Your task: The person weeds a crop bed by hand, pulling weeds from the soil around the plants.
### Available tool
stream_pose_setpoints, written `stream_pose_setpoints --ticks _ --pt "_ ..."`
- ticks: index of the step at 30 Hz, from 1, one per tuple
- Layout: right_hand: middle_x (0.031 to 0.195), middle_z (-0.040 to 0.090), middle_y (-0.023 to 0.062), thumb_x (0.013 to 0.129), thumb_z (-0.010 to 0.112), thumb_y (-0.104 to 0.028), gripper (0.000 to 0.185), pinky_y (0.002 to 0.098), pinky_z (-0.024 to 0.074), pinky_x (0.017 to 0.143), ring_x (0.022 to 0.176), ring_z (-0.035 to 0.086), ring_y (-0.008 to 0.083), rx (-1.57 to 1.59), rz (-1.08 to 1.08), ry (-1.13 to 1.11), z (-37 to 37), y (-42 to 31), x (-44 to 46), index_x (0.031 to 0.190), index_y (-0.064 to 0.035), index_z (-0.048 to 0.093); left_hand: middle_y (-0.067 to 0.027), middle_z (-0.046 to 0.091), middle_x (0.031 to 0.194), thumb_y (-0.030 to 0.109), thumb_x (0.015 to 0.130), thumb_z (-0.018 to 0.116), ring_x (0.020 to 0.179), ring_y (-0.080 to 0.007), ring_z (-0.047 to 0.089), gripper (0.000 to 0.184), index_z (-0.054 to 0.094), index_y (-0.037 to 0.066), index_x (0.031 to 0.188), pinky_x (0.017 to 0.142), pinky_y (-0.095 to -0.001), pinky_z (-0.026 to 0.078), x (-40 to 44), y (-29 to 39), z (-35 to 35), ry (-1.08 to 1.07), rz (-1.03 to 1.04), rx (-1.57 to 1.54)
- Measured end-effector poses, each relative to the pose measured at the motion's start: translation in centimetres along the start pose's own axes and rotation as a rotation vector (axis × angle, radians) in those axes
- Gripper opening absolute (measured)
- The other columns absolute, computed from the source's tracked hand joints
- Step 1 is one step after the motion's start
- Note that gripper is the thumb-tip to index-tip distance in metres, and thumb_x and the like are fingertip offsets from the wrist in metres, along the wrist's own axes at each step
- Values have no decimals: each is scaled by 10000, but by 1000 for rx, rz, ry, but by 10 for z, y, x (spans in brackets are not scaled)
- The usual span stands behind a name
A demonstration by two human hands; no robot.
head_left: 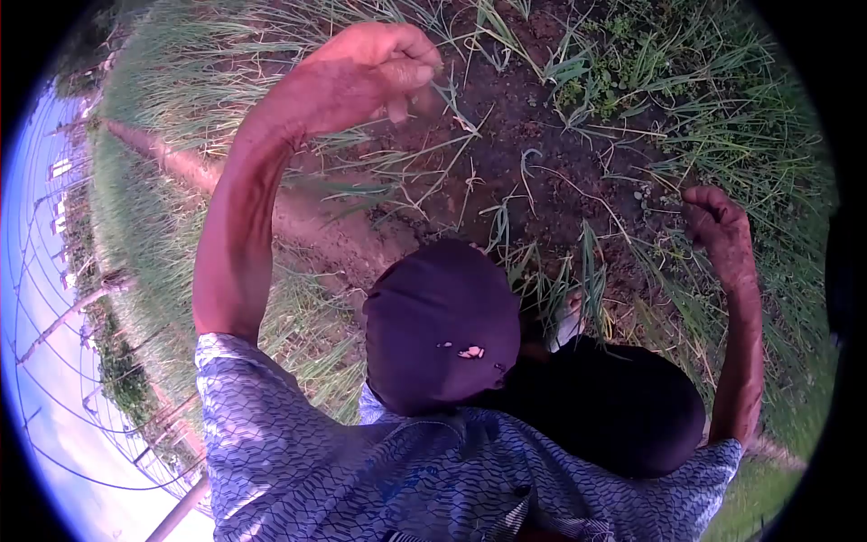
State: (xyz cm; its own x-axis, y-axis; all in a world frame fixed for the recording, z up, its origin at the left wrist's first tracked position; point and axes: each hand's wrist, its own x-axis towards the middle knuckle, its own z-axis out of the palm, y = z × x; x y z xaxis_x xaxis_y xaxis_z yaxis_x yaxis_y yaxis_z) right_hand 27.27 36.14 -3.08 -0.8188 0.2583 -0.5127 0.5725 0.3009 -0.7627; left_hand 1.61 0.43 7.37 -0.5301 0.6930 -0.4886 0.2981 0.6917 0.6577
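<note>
I see the left grip (384, 68) bent at the wrist, thumb and fingers drawn nearly together; blur at the tips keeps me from telling whether anything is pinched there. The right grip (720, 228) has its fingers curled in, with a thin yellowish stalk (667, 184) right at the fingertips; from here I can't tell if it is grasped or only touched.

The grass (745, 135) is long, narrow and green, some blades bent over or lying flat, a few straw-coloured. It grows thick around the far side of the right grip, thin between the two grips, and dense again left of the left grip. Dark, damp-looking soil (506, 154) shows between the grips, with small leafy weeds (614, 79) farther out from the right grip.

Nearer the body than either grip, the left knee (433, 307), in purple cloth with small holes, and the right knee (605, 411), in black, block my view of the ground under them. Well left of the left grip I see a pole (68, 321) and wires against bright sky (68, 429)
</note>
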Motion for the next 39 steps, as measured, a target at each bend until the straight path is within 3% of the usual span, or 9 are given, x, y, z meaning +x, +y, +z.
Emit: stream_pose_setpoints --ticks 2,3,5,6,9,16,25,29,39 --pt "813 617 -5 934 586 -130 227 223 467 588 680 560 56 -14 45 -4 7 -8 -5 1122 -10 633 -61 634 829 78 946 519 719 -138 613 227 599 -5 1142 659 -305 525 37 -16 15 -169 -34 308" --pt "814 619 -5 937 586 -131 226 225 468 590 682 562 57 -16 66 -1 13 -16 -7 1122 -10 633 -81 636 829 21 878 512 750 -154 615 293 606 -16 1153 688 -323 527 60 -24 28 -292 -133 92" --pt "831 632 0 934 618 -98 211 238 487 624 714 579 66 -71 93 -13 25 -37 -14 1120 -1 635 -140 644 765 -12 812 490 700 -218 628 288 651 -34 1050 719 -375 535 108 -61 72 -221 357 337" --pt "834 634 1 929 631 -88 207 240 492 638 725 584 68 -87 100 -15 32 -43 -18 1116 2 636 -181 689 844 -1 823 498 802 -299 685 265 669 -14 1025 772 -417 537 125 -39 81 -395 26 298" --pt "863 650 8 902 691 -86 230 241 501 690 769 593 80 -75 65 -10 42 -40 -38 1104 8 638 -198 707 967 30 838 554 959 -344 684 240 678 8 1042 826 -441 530 200 -96 135 -90 34 536" --pt "913 670 57 881 731 -150 307 240 509 654 739 615 107 291 385 150 61 13 -137 1119 12 623 -208 655 1106 172 753 805 1015 -346 653 409 664 31 1111 900 -413 508 253 -195 204 345 54 135" --pt "888 654 68 855 761 -334 481 255 518 598 694 618 127 569 474 410 109 55 -212 1143 14 597 -171 590 965 133 818 723 843 -378 619 194 651 42 973 760 -441 514 280 -201 225 422 167 8" --pt "894 656 75 841 770 -354 505 257 518 594 696 623 130 597 478 378 116 59 -220 1143 13 602 -156 569 873 109 838 683 789 -381 601 112 602 36 866 708 -458 502 277 -195 221 502 332 328" --pt "894 658 88 833 778 -346 514 265 538 600 701 632 140 683 501 380 131 60 -222 1146 17 593 -192 605 867 183 923 610 686 -348 599 141 585 58 984 613 -413 499 287 -182 250 382 235 -233"
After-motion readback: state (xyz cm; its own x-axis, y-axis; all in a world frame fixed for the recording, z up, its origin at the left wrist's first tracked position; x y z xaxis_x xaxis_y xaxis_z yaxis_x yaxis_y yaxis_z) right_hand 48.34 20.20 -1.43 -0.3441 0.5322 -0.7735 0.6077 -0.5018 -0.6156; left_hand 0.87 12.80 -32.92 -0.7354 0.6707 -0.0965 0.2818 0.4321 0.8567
